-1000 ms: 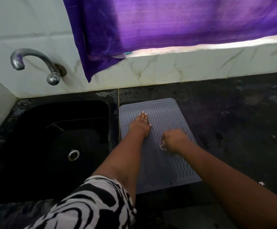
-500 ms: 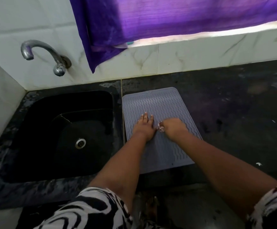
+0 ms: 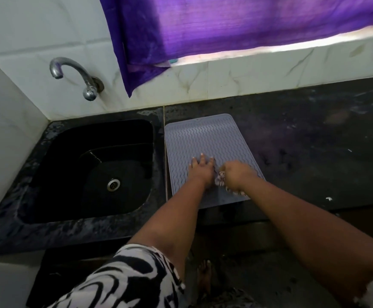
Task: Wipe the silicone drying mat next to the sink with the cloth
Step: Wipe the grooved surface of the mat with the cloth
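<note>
At the far left the black sink [image 3: 54, 174] sits sunk into the dark countertop [image 3: 314, 141], with a chrome tap [image 3: 74, 74] on the tiled wall at about eleven o'clock from the basin; the basin holds nothing that can be made out except its steel drain [image 3: 113, 184] and a faint sheen that may be water. Just beside the sink's right rim, at three o'clock from it, lies the grey silicone drying mat [image 3: 203, 138], flat on the counter with wavy ridges running across it. The left hand [image 3: 201, 170] rests on the near half of the mat, palm down with fingers spread flat and holding nothing, apparently pinning the mat so it does not slide. Touching it at its three o'clock, the right hand [image 3: 236, 174] is curled closed around a small patterned cloth [image 3: 222, 182], most of it hidden in the fist, with bits showing at the thumb side and under the wrist. The wiping looks to be under way on the near right part; the far half, toward twelve o'clock, shows no sign either way. To do this well, the cloth would best be opened out for more contact, pressed along the ridges rather than across them, and worked in overlapping passes toward the sink edge, with the flat hand shifting ahead. A purple curtain [image 3: 248, 25] hangs above.
</note>
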Motion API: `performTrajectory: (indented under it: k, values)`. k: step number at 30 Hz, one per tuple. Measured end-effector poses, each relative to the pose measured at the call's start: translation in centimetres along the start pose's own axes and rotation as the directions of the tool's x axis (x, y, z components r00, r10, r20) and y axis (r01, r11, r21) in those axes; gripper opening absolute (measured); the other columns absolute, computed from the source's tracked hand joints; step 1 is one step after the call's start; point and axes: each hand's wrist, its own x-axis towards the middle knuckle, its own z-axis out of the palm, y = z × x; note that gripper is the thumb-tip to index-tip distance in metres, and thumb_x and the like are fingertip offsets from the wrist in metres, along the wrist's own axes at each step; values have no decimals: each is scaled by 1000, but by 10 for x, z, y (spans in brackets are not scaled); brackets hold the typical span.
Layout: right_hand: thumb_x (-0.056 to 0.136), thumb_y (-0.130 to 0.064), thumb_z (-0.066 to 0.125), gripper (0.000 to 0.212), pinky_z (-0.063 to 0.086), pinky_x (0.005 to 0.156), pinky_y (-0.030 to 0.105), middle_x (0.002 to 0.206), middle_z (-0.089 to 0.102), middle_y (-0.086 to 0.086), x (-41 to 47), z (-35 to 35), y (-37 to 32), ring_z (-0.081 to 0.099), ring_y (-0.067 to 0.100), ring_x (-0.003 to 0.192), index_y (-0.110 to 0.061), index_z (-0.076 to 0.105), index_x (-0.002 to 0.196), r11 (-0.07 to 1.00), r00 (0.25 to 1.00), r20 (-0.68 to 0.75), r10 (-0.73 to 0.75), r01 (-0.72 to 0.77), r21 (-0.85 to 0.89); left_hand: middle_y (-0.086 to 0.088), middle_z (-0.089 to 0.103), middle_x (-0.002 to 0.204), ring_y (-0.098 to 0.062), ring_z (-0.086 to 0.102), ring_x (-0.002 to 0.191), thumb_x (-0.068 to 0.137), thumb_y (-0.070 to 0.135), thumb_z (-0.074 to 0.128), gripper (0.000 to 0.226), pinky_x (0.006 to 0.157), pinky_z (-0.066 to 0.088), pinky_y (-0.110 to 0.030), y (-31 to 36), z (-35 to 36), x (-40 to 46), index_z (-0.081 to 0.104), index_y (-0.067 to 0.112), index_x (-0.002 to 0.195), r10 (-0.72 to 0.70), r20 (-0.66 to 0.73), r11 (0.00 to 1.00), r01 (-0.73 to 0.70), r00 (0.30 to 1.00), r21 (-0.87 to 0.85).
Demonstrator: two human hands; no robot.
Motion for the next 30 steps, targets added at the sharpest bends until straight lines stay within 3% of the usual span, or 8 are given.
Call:
performTrajectory:
  k: [3,7,12,15,19,22,26,30]
  values:
    - [94,-32,56,30,49,84,31,114,68,14,1,5,3,65,31,103,-12,69,114,996,999,-29,-40,38,-77,-7,-12,162,-36,-11,148,101,37,34,63,119,-1,-50,0,23,-17,1,26,154,-11,-58,999,8,998,-44]
    - [94,-24,51,32,45,102,44,127,59,11,-8,32,11,55,32,118,-17,61,124,954,994,-13,-107,99,-285,-4,-9,163,-30,-9,150,105,36,21,54,120,0,-46,-12,30,-21,4,25,155,20,-80,998,-25,997,-60]
    - [86,-21,61,23,51,82,33,110,67,7,-28,40,29,63,26,101,-20,69,108,938,987,8,-158,153,-312,-4,-12,162,-30,-11,149,105,33,19,54,121,2,-47,-8,27,-17,0,24,155,-1,-24,1000,1,1000,-15]
    - [87,-21,61,23,51,82,33,111,67,7,-30,38,30,63,25,100,-17,69,107,937,987,69,-147,161,-309,-3,-12,162,-28,-11,149,105,34,19,54,122,4,-48,-8,28,-18,-1,25,154,-11,-41,999,10,999,-34]
    - [89,-21,57,31,49,90,33,121,63,9,-23,19,35,60,26,109,-14,66,118,982,989,90,-120,132,-138,-4,-2,163,-30,0,150,105,34,23,52,121,12,-47,-7,19,-19,10,24,155,-10,-36,1000,10,999,-3]
    - [89,-18,58,28,51,91,34,116,66,12,1,-16,48,61,26,107,-7,68,113,990,998,-39,-52,57,131,-11,35,151,-31,33,136,102,30,30,43,111,33,-44,-7,4,-14,41,17,141,15,-152,1000,-19,988,-20]
    - [88,-23,63,25,58,87,39,103,72,13,47,-62,61,69,26,94,-7,71,105,880,983,-124,138,-64,471,-13,44,139,-30,39,131,101,28,34,38,107,35,-42,-5,-22,9,46,10,133,7,-204,997,-23,979,-74]
    - [83,-14,67,19,57,78,36,104,70,11,86,-75,52,66,27,92,-13,70,102,981,984,-180,17,19,192,-15,43,141,-31,39,131,100,29,37,41,109,34,-43,-5,-55,50,43,8,134,0,-242,992,-32,970,-126]
